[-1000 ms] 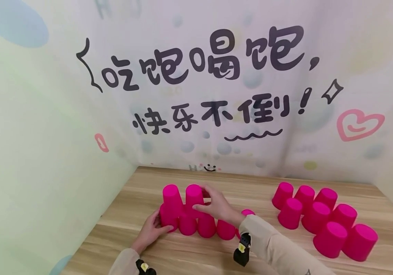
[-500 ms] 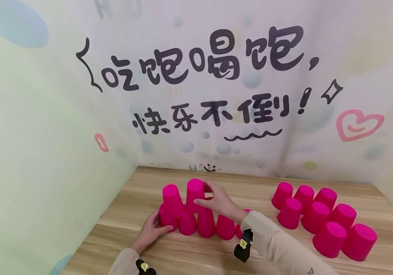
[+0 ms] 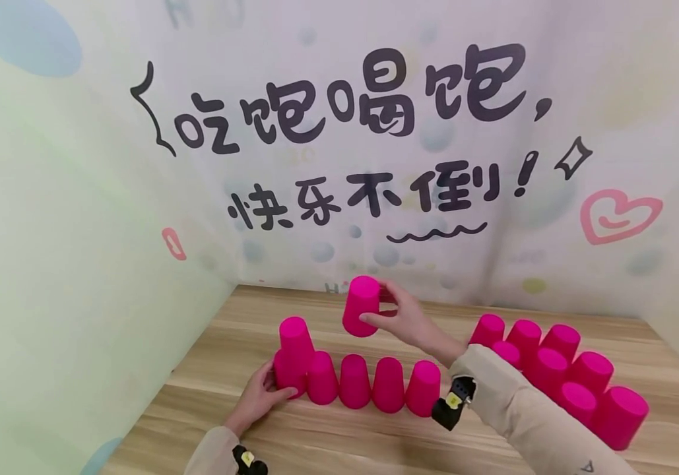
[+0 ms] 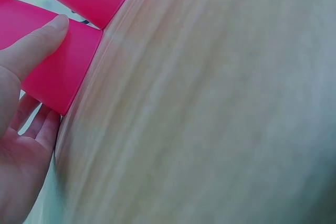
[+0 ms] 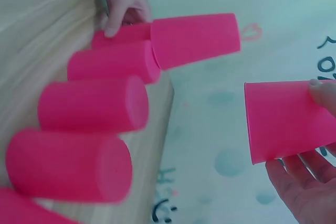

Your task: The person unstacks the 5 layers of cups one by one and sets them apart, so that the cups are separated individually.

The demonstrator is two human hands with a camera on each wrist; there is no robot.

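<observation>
The right hand (image 3: 408, 321) pinches a lifted cup (image 3: 358, 309), held above the row (image 3: 388, 386); the left hand (image 3: 255, 400) curls round the end cup (image 3: 286, 375) on the counter (image 3: 363, 450). A sideways nudge could topple the perched cup (image 3: 295, 342).

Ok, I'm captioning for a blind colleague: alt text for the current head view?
A person's right grip holds an upside-down pink cup above a wood-grain table. The left grip holds the leftmost cup of a five-cup row, where one cup stands across the first two. More pink cups stand at right, before a backdrop with black lettering.
</observation>
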